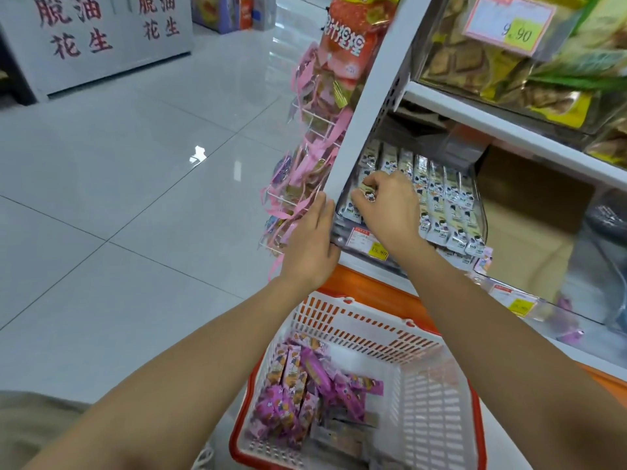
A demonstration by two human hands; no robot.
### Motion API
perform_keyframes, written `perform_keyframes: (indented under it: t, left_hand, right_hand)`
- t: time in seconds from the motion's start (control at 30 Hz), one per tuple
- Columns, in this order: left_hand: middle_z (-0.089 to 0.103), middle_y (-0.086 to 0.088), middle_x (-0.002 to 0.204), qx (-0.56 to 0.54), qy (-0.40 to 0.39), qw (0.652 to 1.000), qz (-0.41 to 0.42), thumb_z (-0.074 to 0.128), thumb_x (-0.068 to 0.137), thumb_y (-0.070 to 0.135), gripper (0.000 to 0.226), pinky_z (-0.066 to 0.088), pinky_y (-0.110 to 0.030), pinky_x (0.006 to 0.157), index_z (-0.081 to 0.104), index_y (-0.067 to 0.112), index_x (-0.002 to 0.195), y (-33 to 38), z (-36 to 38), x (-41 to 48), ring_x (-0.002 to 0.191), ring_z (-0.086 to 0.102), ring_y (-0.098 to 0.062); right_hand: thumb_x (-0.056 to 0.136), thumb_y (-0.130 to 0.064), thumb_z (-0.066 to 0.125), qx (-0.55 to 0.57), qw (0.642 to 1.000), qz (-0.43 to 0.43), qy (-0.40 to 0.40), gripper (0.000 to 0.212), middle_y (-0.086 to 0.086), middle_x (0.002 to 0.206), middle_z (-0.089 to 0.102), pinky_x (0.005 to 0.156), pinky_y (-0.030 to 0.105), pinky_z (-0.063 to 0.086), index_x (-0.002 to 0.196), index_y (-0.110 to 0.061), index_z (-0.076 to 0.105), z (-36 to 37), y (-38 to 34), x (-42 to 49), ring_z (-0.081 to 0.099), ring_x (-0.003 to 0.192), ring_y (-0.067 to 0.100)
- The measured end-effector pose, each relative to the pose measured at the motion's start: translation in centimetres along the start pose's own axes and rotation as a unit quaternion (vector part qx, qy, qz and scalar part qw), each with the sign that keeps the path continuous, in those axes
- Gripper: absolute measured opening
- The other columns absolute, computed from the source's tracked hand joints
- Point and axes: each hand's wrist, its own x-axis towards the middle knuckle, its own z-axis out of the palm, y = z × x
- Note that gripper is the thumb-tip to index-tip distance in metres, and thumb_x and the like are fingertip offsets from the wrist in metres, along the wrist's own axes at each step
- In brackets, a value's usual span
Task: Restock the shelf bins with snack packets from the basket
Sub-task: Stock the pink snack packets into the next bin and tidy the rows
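"花生" on counter point(101, 67), "9.90" on tag point(509, 25), perhaps "15.80" on label point(378, 247)

A shop: price tags point(515, 26) on shelves point(509, 130) stocked with packaged snacks point(441, 198).
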Motion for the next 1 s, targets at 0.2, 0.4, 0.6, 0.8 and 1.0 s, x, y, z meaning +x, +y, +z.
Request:
perform_keyframes:
  t: [0.2, 0.4, 0.6, 0.8, 1.0]
  left_hand:
    - [0.009, -0.005, 0.165, 0.027, -0.015, 1.000, -0.004, 0.056, 0.094, 0.015, 0.072, 0.028, -0.039, 0.116, 0.019, 0.014, 0.156, 0.1, 0.0, -0.5, 0.148, 0.020, -0.027]
    - [0.027, -0.011, 0.159, 0.113, -0.070, 0.991, -0.023, 0.055, 0.096, 0.024, 0.060, 0.023, -0.042, 0.118, 0.031, 0.012, 0.150, -1.4, 0.7, -4.5, 0.147, 0.023, -0.029]
    - [0.011, -0.007, 0.164, 0.232, -0.190, 0.951, -0.069, 0.047, 0.099, 0.034, 0.066, 0.004, -0.048, 0.122, 0.016, 0.018, 0.155, -3.5, 4.0, -13.1, 0.151, -0.001, -0.031]
    - [-0.008, -0.009, 0.164, 0.286, -0.252, 0.915, -0.131, 0.043, 0.100, 0.047, 0.076, -0.002, -0.046, 0.122, 0.000, 0.017, 0.157, -6.4, 6.6, -19.0, 0.151, -0.011, -0.029]
    - [-0.025, -0.010, 0.160, 0.292, -0.242, 0.920, -0.101, 0.039, 0.101, 0.033, 0.080, -0.008, -0.039, 0.121, -0.017, 0.009, 0.153, -8.6, 6.5, -20.1, 0.148, -0.021, -0.026]
  right_hand:
    - [0.090, -0.040, 0.063, 0.053, 0.998, -0.035, -0.015, 0.037, 0.007, 0.103, 0.055, 0.087, 0.034, 0.044, 0.116, -0.014, 0.066, -0.9, 0.6, -0.9, 0.050, 0.106, 0.024]
    - [0.093, -0.021, 0.064, 0.195, 0.970, -0.138, -0.038, 0.019, -0.004, 0.096, 0.052, 0.077, 0.020, 0.042, 0.110, -0.014, 0.067, -2.5, 2.8, -8.3, 0.052, 0.089, 0.011]
    - [0.090, -0.024, 0.068, 0.163, 0.961, -0.092, -0.203, 0.017, -0.007, 0.092, 0.056, 0.071, 0.021, 0.040, 0.107, -0.022, 0.068, 2.6, 9.6, -18.6, 0.052, 0.078, 0.006]
    - [0.089, -0.029, 0.069, 0.131, 0.915, -0.001, -0.381, 0.017, -0.006, 0.093, 0.062, 0.068, 0.018, 0.041, 0.104, -0.022, 0.070, 8.4, 13.7, -27.7, 0.056, 0.077, 0.007]
    - [0.090, -0.035, 0.064, 0.091, 0.863, 0.001, -0.498, 0.023, -0.002, 0.110, 0.064, 0.080, 0.026, 0.046, 0.108, -0.021, 0.067, 14.2, 15.4, -31.8, 0.059, 0.100, 0.015]
